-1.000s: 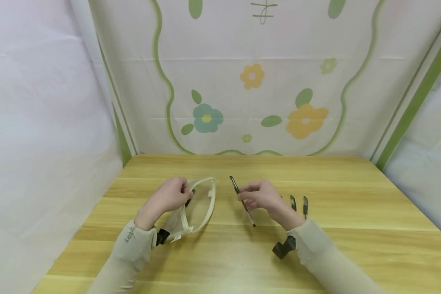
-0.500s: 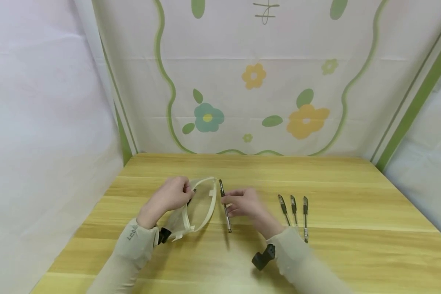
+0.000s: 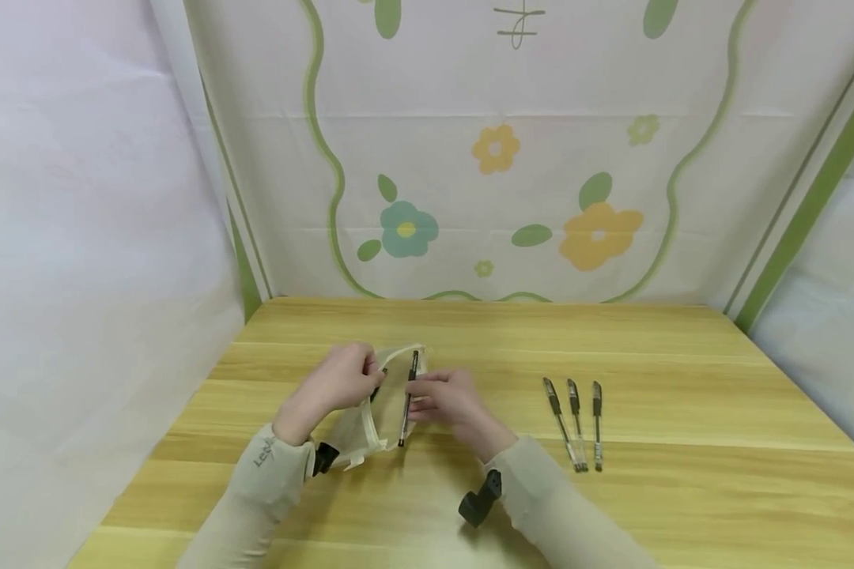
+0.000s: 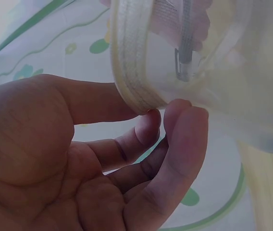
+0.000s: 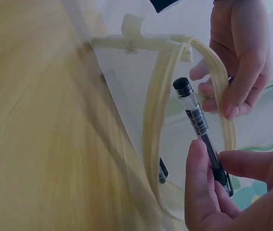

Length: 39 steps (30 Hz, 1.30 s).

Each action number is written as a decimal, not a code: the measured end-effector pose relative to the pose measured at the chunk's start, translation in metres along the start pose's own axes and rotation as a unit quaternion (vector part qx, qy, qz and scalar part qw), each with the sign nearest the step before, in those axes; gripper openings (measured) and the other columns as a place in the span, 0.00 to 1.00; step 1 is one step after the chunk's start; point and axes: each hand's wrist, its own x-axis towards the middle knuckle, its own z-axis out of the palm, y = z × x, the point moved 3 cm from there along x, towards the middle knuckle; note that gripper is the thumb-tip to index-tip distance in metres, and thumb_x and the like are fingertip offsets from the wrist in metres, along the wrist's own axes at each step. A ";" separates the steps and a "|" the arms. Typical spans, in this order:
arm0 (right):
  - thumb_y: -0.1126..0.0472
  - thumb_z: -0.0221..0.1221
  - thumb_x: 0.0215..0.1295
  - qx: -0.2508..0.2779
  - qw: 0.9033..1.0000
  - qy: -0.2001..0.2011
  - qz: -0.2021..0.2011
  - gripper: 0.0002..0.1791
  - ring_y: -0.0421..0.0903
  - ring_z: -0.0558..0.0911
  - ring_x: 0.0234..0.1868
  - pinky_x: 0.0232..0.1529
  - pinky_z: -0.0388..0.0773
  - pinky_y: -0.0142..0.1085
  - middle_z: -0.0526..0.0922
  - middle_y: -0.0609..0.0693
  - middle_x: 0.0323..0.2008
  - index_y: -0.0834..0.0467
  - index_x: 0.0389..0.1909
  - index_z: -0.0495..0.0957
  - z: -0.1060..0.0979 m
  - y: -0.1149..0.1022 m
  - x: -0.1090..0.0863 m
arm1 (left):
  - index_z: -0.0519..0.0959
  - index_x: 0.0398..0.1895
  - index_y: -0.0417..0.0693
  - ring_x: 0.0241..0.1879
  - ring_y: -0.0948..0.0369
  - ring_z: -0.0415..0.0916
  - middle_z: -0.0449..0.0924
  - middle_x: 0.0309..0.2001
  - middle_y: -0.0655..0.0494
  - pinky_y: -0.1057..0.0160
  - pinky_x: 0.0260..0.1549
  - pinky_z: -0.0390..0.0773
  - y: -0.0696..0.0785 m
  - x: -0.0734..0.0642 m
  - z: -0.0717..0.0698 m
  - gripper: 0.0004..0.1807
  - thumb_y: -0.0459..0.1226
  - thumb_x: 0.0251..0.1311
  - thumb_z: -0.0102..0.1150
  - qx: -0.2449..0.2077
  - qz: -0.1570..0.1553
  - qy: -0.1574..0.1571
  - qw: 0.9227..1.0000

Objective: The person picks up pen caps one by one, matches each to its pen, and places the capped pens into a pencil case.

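A pale zip pouch (image 3: 352,436) of see-through mesh gapes toward the right in the head view. My left hand (image 3: 340,379) pinches the zip edge of its mouth between thumb and fingers. A black gel pen (image 3: 406,412) is pinched in my right hand (image 3: 450,401), just at the pouch's mouth. In the right wrist view that pen (image 5: 199,122) is tilted between the two zip edges (image 5: 158,110). Another dark pen (image 5: 163,171) shows in part inside the pouch. Through the mesh, the left wrist view shows the pinched pen (image 4: 186,38), capped end down.
Three similar black pens lie side by side on the wooden table (image 3: 683,490) at the right: a left one (image 3: 560,419), a middle one (image 3: 576,419) and a right one (image 3: 597,427). A flowered cloth (image 3: 498,205) stands behind the table, and white cloth (image 3: 100,237) hangs at the left.
My right hand has moved left with the pen, from beside the pouch to its mouth, and the pen has turned more upright. My left hand keeps its pinch on the pouch.
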 end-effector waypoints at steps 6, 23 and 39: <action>0.72 0.62 0.64 0.023 1.000 0.018 -0.004 0.18 0.47 0.83 0.26 0.36 0.83 0.40 0.81 0.67 0.40 0.75 0.52 0.73 -0.001 0.002 0.003 | 0.70 0.23 0.45 0.16 0.63 0.64 0.69 0.19 0.55 0.66 0.18 0.65 0.001 0.001 0.002 0.13 0.32 0.65 0.58 0.006 0.014 0.003 1.000; 0.74 0.62 0.62 -0.006 0.999 0.022 -0.040 0.16 0.48 0.83 0.22 0.32 0.84 0.41 0.81 0.71 0.39 0.76 0.48 0.73 0.001 0.008 0.009 | 0.70 0.23 0.45 0.17 0.62 0.63 0.69 0.20 0.55 0.65 0.18 0.65 0.002 -0.001 0.002 0.12 0.33 0.64 0.59 0.007 0.018 0.008 1.000; 0.75 0.65 0.59 -0.005 0.998 -0.020 -0.063 0.22 0.54 0.86 0.34 0.39 0.83 0.42 0.84 0.67 0.39 0.77 0.53 0.73 0.003 0.014 0.008 | 0.70 0.23 0.45 0.16 0.62 0.63 0.69 0.19 0.55 0.65 0.18 0.65 0.003 0.000 0.004 0.12 0.33 0.64 0.58 0.011 0.018 0.003 1.000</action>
